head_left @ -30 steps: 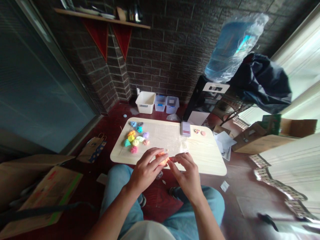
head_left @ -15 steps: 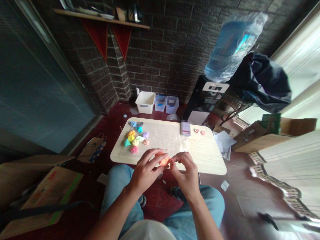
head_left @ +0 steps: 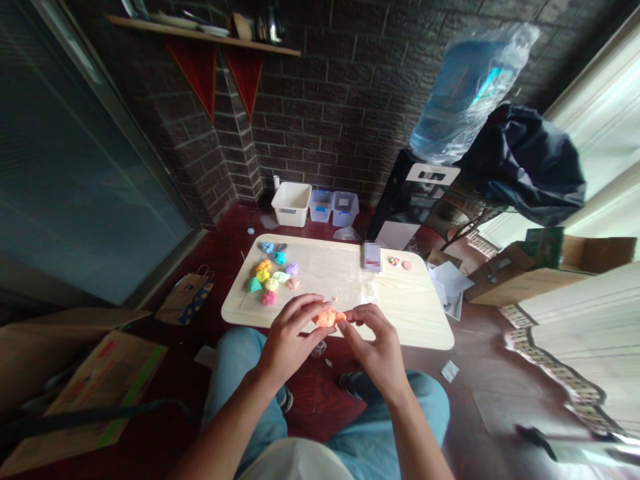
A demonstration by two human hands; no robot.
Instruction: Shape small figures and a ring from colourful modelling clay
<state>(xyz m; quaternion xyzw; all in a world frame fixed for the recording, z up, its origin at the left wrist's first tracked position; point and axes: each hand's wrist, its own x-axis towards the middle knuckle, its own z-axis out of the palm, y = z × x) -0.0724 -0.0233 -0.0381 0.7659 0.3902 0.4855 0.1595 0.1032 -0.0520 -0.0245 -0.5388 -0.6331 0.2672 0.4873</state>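
Over the table's near edge, a lump of orange modelling clay (head_left: 327, 319) is held between both hands. My left hand (head_left: 294, 328) is closed on its left side, thumb below and fingers above. At the clay's right end, my right hand (head_left: 376, 339) pinches a small part with thumb and fingertips. Farther left on the table lie several clay lumps, among them a pink one (head_left: 269, 298), a green one (head_left: 255, 285), a purple one (head_left: 292, 269) and an orange-yellow one (head_left: 264, 265).
A bubble-wrap sheet (head_left: 325, 267) covers part of the pale table (head_left: 420, 313). Near the far right edge are a pixelated card (head_left: 372, 257), a multicoloured piece (head_left: 395, 261) and a pink disc (head_left: 407, 265). Plastic bins (head_left: 292, 205) and a water dispenser (head_left: 415, 193) stand beyond.
My fingers have shifted on the orange clay, and more of it shows now. Its right end sticks out towards my right fingertips. The lumps on the table have stayed put.
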